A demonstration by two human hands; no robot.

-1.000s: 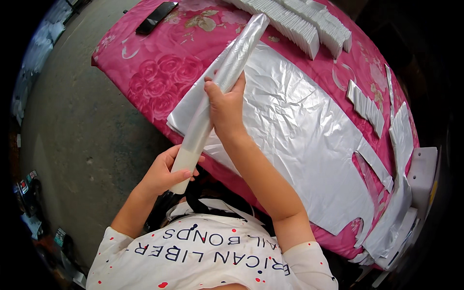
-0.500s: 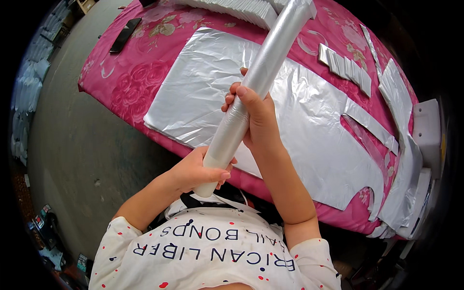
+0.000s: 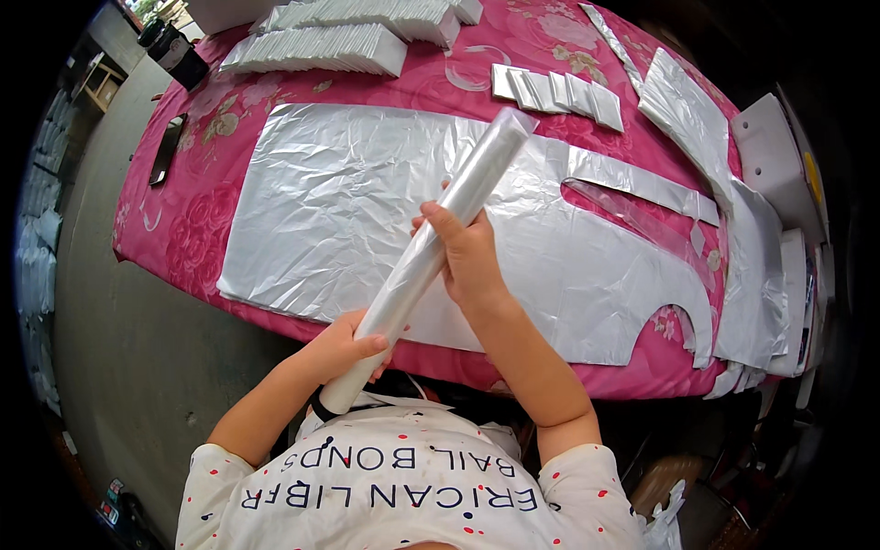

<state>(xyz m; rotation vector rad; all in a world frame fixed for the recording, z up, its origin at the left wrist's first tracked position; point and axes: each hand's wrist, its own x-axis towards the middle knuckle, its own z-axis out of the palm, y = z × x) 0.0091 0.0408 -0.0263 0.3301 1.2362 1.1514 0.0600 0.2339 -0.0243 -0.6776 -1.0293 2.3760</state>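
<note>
Your left hand (image 3: 341, 353) and right hand (image 3: 471, 261) hold the plastic roll (image 3: 414, 277) in curled fingers, slanting across the near edge of the surface (image 3: 449, 365); it looks light, slick and fairly stiff, best gripped at its middle and lower end.

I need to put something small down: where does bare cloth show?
Bare pink cloth shows between the phone and silvery sheets, and between the packet rows and fanned packets. The right end is crowded: loose film lies beside the white box. Sheets cover the middle, below the held roll.
</note>
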